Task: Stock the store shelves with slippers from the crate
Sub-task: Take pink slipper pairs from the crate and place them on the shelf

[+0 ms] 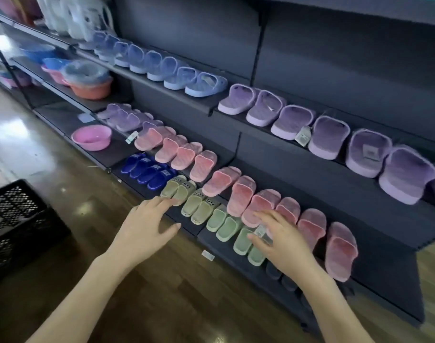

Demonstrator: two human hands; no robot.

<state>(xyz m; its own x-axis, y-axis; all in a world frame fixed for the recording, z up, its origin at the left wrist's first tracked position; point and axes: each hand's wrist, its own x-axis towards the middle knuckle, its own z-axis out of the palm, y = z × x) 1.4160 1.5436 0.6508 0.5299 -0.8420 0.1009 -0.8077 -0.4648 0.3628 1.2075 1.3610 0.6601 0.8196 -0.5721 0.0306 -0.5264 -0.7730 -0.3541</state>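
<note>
Where right fingers (267, 219) spread, pink slippers (263, 199) lie — just beneath.

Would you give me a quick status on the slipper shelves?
Left hand open, fingertips at olive slippers. Right hand open over light green slippers. Black crate on floor, left. Nothing blocking.

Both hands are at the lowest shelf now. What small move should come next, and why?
Probably the right hand should push the light green slippers under it straight into their row. Its fingers lie spread and flat over that pair, holding nothing, while the left hand only touches an olive slipper with its fingertips.
</note>
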